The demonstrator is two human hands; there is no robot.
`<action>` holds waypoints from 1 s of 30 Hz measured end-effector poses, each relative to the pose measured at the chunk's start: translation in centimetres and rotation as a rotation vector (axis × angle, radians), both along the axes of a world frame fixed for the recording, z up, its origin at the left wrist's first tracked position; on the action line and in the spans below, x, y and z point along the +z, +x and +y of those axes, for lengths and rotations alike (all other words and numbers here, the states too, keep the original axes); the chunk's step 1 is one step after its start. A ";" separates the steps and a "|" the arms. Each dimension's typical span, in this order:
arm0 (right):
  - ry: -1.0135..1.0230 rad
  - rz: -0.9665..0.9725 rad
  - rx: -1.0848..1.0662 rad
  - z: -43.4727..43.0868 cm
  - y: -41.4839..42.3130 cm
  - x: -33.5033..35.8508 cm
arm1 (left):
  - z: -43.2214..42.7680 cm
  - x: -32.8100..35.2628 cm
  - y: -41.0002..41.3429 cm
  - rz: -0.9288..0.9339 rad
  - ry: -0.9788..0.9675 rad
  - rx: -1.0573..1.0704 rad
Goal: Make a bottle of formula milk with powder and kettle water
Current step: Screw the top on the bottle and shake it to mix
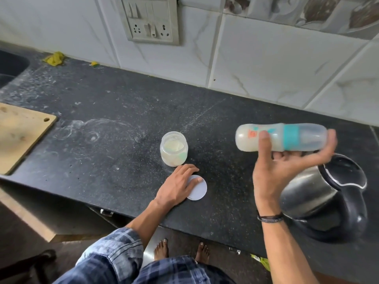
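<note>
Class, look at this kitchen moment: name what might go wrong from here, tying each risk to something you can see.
1. The bottle lies sideways in the right hand, loosely gripped; it might slip or leak at its collar.
2. The powder jar stands open, its lid under the left hand; a knock could spill it.
3. The kettle sits close below the right hand and might get bumped.
</note>
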State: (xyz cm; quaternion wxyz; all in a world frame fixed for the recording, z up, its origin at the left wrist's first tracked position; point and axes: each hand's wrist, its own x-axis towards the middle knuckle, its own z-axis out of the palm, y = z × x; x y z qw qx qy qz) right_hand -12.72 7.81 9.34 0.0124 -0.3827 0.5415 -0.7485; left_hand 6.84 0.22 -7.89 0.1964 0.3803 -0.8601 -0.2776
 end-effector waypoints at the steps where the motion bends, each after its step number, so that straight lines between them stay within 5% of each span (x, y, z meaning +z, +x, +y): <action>1: 0.112 0.007 0.013 -0.2 0.0 -0.2 | 0.1 0.0 0.1 0.005 0.001 -0.004; 4: 0.418 0.020 0.129 0.2 -0.1 -0.7 | 0.1 0.0 0.2 0.016 0.011 -0.016; 9: -0.039 0.033 0.041 0.6 -0.9 0.5 | 0.0 0.2 0.0 0.000 0.007 -0.007; 13: 0.298 0.003 0.126 0.3 -0.1 0.0 | 0.1 0.2 0.2 0.019 0.013 -0.017; 18: -0.061 -0.038 0.010 0.3 -0.2 0.8 | 0.0 0.3 0.0 0.006 0.000 -0.012; 23: 0.308 0.002 0.159 0.4 0.2 -0.1 | 0.1 -0.1 0.1 0.005 0.001 -0.013; 27: -0.084 0.003 0.031 0.6 -0.5 1.2 | -0.1 -0.2 0.0 -0.002 -0.022 -0.012; 30: 0.103 0.026 0.039 -0.1 -0.4 0.9 | 0.0 -0.5 0.2 0.005 -0.034 -0.010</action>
